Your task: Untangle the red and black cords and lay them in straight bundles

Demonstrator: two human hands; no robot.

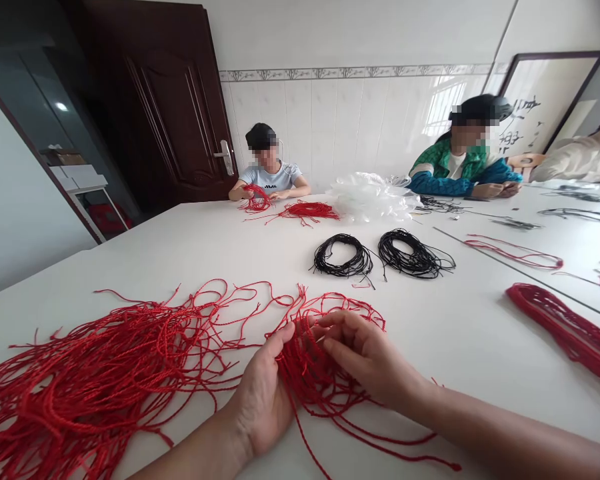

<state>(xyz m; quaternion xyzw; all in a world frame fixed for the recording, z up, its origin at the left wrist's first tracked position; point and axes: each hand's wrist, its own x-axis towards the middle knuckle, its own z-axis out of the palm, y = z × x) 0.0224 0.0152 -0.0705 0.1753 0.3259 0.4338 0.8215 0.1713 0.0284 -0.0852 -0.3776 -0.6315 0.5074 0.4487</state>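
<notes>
"Where is the bunch of red cords point(305, 380)?"

"It lies on the tabletop point(230, 247), near me, under my two hands. Its long strands go left, into a bigger red pile point(95, 380)."

"And your hands?"

"My left hand point(263, 393) is nearer that pile, my right hand point(365, 357) is on the right side. Both are narrow, closed on the cords."

"Anything hard to see?"

"Yes, inside the bunch, the single strands are hidden. Black cords point(343, 257) lie farther away."
</notes>
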